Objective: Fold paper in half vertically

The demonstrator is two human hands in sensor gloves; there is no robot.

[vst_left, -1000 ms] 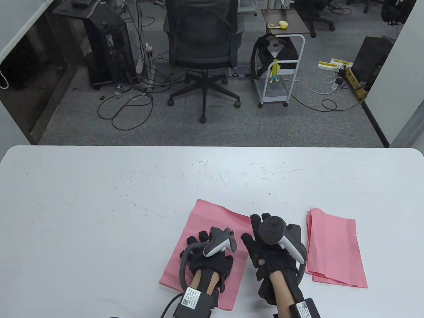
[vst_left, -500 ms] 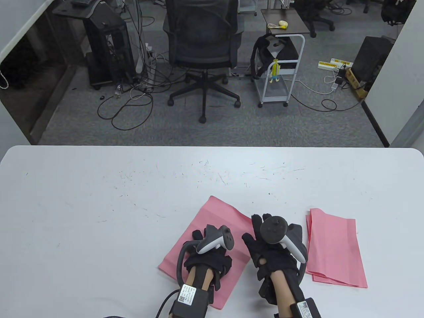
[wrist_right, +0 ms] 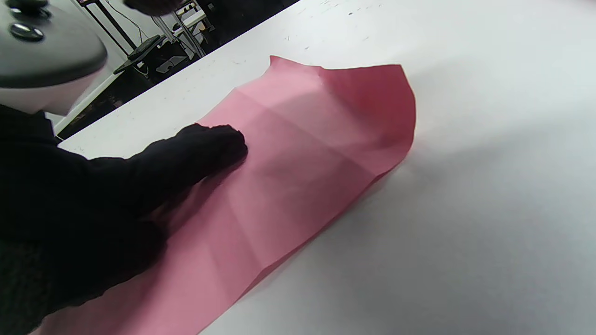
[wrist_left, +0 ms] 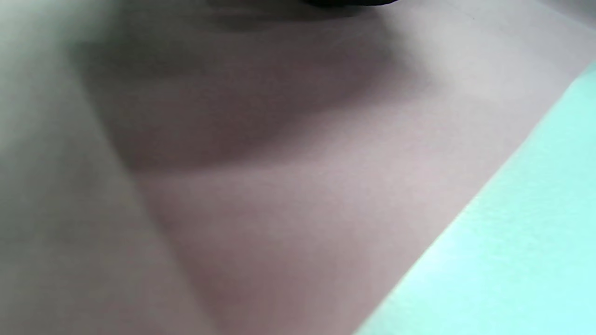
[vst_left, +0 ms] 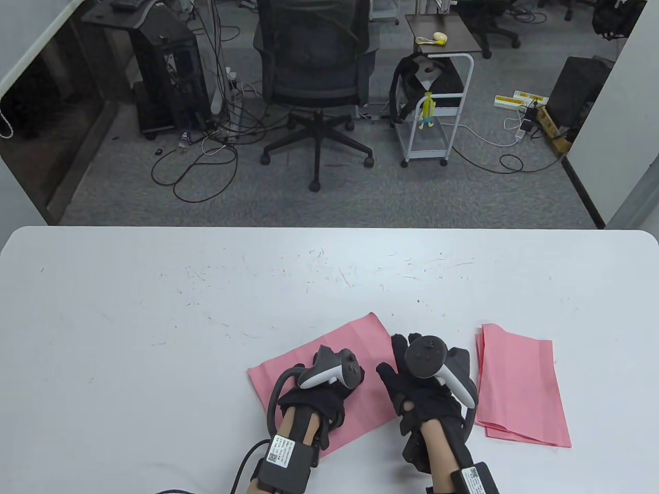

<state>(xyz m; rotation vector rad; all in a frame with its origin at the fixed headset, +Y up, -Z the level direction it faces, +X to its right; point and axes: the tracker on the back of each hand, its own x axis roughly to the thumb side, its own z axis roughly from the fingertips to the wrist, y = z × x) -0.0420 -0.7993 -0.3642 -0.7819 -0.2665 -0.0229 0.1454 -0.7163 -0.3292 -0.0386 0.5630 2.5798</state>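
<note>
With the pink paper sheet (vst_left: 329, 360) lying skewed near the table's (vst_left: 154, 309) front edge, the left hand (vst_left: 314, 396) presses flat on it, the right hand (vst_left: 422, 396) rests open alongside; squaring-up seems underway, next needing one edge lifted over.

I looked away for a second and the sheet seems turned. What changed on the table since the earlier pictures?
The pink sheet under the left hand has swung clockwise: its far corner moved right, and its long side now runs almost across the table. The left hand turned with it, resting on it. The right hand and the folded pink stack stayed put.
</note>
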